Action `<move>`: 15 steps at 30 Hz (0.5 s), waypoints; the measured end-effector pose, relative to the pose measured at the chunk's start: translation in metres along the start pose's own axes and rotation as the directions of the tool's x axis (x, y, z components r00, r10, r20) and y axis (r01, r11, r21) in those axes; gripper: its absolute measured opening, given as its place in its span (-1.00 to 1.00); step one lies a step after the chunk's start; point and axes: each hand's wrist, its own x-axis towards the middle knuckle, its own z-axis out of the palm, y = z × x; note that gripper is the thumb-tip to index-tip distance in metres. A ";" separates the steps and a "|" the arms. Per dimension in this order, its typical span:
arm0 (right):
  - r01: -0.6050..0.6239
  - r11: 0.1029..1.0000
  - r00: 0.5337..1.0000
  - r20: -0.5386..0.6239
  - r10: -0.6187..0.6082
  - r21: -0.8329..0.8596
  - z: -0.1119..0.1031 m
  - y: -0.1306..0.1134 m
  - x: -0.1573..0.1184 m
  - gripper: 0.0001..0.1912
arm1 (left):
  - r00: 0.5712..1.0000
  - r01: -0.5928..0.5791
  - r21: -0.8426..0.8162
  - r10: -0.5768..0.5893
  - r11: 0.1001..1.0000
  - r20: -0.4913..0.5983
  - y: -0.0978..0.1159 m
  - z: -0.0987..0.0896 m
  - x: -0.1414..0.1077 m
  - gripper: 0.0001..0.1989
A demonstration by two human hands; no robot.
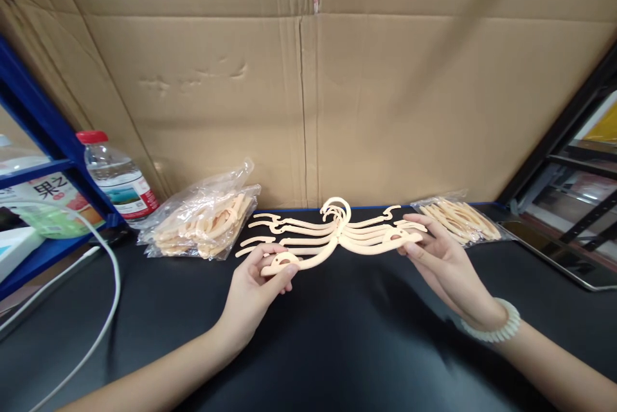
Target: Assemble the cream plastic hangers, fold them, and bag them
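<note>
A cream plastic clothes hanger (pixel 318 258) is held up between both hands, its curved hook at the top middle. My left hand (pixel 258 283) pinches the hanger's left end, thumb in front. The right end is gripped by my right hand (pixel 443 258), between thumb and fingers; a pale beaded bracelet circles that wrist. Just behind it, several matching hangers (pixel 308 230) lie in a row on the black table, their hooks overlapping near the middle. The held hanger and my fingers partly hide them.
To the left lies a clear bag (pixel 202 225) of hanger pieces, beside a red-capped water bottle (pixel 118 174). Another bag (pixel 460 219) sits at the right, near a dark tablet-like device (pixel 544 251). A white cable (pixel 113 296) loops across the left. Cardboard (pixel 385 78) stands behind.
</note>
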 end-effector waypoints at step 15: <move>-0.331 0.933 0.936 0.177 0.306 0.138 0.042 0.007 -0.026 -0.71 | 0.988 0.126 -0.122 -0.113 0.985 0.110 0.012 0.020 -0.016 -0.71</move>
